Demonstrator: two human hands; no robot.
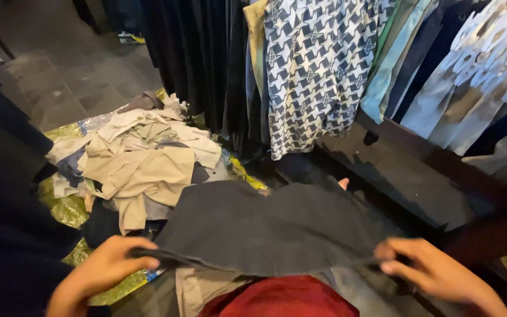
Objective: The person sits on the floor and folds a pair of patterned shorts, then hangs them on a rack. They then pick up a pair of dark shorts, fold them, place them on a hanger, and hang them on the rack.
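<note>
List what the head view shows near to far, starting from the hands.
Red cloth → left hand and right hand gripping the dark grey cloth → pile of beige clothes → hanging patterned shirt.

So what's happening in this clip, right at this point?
A person holds a dark grey cloth stretched between both hands, the left hand and right hand each pinching an edge. Beyond it a pile of beige and grey garments lies on a yellow sheet, and patterned shirts hang above.
</note>
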